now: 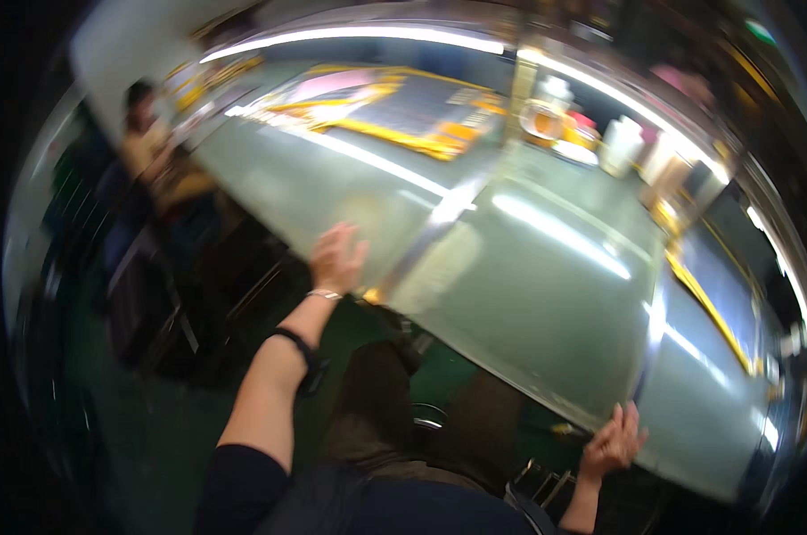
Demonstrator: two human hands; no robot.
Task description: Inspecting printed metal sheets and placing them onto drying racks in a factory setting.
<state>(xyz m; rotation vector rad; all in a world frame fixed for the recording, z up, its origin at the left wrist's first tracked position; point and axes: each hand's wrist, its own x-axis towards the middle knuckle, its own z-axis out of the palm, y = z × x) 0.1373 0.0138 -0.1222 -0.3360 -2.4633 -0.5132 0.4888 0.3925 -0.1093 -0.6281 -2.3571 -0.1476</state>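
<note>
My left hand (pixel 338 257) is at the near edge of a long green-topped table (pixel 546 294), left of a pale metal strip (pixel 443 214) that crosses the top. Its fingers are stretched out with nothing in them. On that wrist are a thin bracelet (pixel 324 293) and, further up the forearm, a black band (pixel 303 355). My right hand (pixel 614 439) is at the same edge further right, near a second strip (pixel 651 343). Its fingers are loosely bent and apart, with no object seen in them. Motion blur hides whether either hand touches the table.
Yellow-edged dark panels (pixel 421 107) lie on the far left part of the table. Bottles (pixel 622 145) and a tape roll (pixel 541 120) stand at the back. Another yellow-edged panel (pixel 720 285) lies at right. A person (pixel 154 152) sits at far left, behind a dark chair (pixel 149 303).
</note>
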